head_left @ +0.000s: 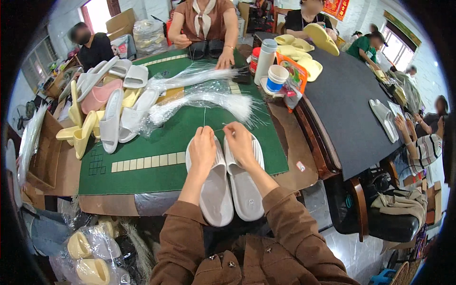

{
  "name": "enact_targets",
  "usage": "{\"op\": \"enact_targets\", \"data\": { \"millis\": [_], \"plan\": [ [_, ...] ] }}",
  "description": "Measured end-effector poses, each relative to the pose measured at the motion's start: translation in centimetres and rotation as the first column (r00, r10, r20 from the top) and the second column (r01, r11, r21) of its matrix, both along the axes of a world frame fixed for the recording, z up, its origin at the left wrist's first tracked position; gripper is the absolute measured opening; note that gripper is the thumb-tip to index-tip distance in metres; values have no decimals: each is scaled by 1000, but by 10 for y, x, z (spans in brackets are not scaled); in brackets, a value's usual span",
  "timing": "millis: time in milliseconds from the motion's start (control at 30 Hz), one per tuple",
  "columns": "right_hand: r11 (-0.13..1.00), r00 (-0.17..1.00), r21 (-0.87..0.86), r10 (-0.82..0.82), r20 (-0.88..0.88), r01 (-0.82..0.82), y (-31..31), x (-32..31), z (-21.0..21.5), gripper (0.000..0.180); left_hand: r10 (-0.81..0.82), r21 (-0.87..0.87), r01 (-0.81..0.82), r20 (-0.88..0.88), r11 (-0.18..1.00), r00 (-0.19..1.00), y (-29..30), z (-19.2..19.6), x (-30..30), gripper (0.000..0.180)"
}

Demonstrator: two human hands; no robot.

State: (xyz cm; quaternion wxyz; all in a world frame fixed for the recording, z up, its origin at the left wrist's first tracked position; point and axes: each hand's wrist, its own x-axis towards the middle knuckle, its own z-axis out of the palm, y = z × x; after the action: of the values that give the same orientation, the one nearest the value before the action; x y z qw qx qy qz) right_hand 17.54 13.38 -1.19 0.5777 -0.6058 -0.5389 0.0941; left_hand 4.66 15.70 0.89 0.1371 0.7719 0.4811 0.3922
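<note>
A pair of pale grey slide slippers lies side by side at the near edge of the green mat, toes away from me: the left slipper [216, 199] and the right slipper [246, 192]. Over the left strap my left hand [204, 145] is closed in a pinch on a thin white plastic strand [204, 115], which sticks up from the fingers. My right hand [239, 142], also pinched, is over the right strap; a fine strand seems to run between both hands. Just beyond them lie bundles of clear-white plastic strands [204, 102] in plastic film.
Grey, pink and yellow slippers [111, 116] are heaped at the left of the green mat [156, 178]. A white cup [276, 78], bottle [266, 59] and orange packet stand right. Across the table a person [204, 23] handles dark slippers. A dark table [342, 104] and chair [380, 209] are at right.
</note>
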Motion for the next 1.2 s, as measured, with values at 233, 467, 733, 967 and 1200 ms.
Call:
{"op": "enact_targets", "data": {
  "millis": [233, 467, 733, 967, 1200],
  "plan": [
    [998, 996, -52, 41, 75, -38, -6, -5, 7, 9, -43, 49, 40, 64, 998, 997, 1, -4, -4, 7],
    [993, 983, -104, 73, 170, -56, -6, -2, 6, 9, -15, 45, 8, 166, 999, 986, -5, 0, 0, 8],
    [999, 992, -23, 41, 120, -38, -3, -2, 1, 5, -6, 90, 0, 63, 996, 998, -1, -4, -4, 7],
    [998, 996, -63, -1, 94, 7, -2, 0, -2, 7, 11, 62, -19, 134, 998, 991, 1, -7, -2, 6],
    [986, 990, -119, 125, 65, -117, -6, -9, 11, 11, -55, 59, 48, 108, 997, 993, -3, -6, -4, 7]
  ]
}}
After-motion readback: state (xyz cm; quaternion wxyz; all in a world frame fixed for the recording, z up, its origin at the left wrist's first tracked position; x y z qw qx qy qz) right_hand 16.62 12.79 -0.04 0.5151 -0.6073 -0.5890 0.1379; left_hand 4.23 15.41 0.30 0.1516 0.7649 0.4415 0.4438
